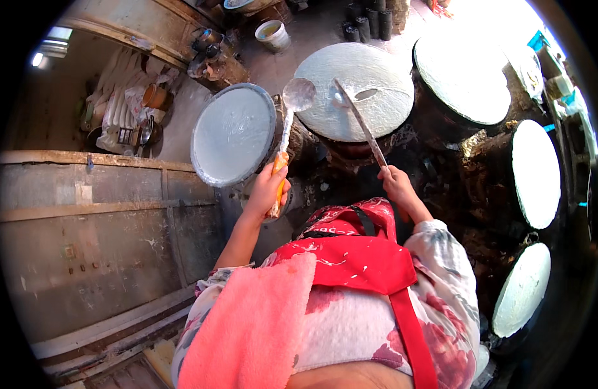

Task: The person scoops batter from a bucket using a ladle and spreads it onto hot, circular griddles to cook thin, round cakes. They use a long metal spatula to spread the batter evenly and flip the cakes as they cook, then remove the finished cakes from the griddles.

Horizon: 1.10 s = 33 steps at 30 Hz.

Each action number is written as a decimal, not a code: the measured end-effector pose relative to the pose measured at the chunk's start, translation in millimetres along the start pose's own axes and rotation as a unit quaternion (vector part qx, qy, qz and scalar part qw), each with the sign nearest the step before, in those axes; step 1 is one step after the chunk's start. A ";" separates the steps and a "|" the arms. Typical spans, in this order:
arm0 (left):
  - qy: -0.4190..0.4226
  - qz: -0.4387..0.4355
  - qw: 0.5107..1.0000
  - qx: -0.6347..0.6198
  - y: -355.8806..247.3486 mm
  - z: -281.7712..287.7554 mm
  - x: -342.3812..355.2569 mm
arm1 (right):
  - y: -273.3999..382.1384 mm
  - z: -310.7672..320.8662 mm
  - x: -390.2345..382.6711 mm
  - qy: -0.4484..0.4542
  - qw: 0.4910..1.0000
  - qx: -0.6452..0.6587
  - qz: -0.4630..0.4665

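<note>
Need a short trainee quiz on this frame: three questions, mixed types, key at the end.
1. Multiple choice: what does the left hand hold?
A) a brush
B) a ladle
C) a pair of tongs

2. True or false: the towel on the person's front is blue.

3. Short answer: the right hand grips one end of a long stick. Where is its far end?

Key:
1. B
2. False; it is pink.
3. Over the round white surface ahead; whether it touches cannot be told.
</note>
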<state>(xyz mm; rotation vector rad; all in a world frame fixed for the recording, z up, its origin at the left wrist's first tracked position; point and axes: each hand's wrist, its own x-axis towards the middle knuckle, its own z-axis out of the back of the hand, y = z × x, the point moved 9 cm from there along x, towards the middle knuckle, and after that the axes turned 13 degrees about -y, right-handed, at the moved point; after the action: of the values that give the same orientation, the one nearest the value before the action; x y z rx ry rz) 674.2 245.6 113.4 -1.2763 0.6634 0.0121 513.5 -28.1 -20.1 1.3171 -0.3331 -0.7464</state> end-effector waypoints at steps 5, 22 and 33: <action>0.015 0.002 1.000 0.016 -4.6 -7.6 -3.1 | -46.4 14.3 -8.6 -0.050 0.948 0.230 -0.214; -0.001 -0.018 0.997 0.076 -0.1 -3.0 13.7 | 40.6 32.7 3.8 -0.199 0.933 -0.294 0.050; 0.012 0.019 0.998 0.054 2.3 16.1 13.7 | 44.6 -50.9 -13.6 -0.151 0.938 -0.310 0.046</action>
<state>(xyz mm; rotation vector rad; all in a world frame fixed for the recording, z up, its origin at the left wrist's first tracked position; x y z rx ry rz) 691.7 255.9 107.1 -1.1610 0.7000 -0.0075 548.5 21.9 12.2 0.5868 -0.3611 -0.8847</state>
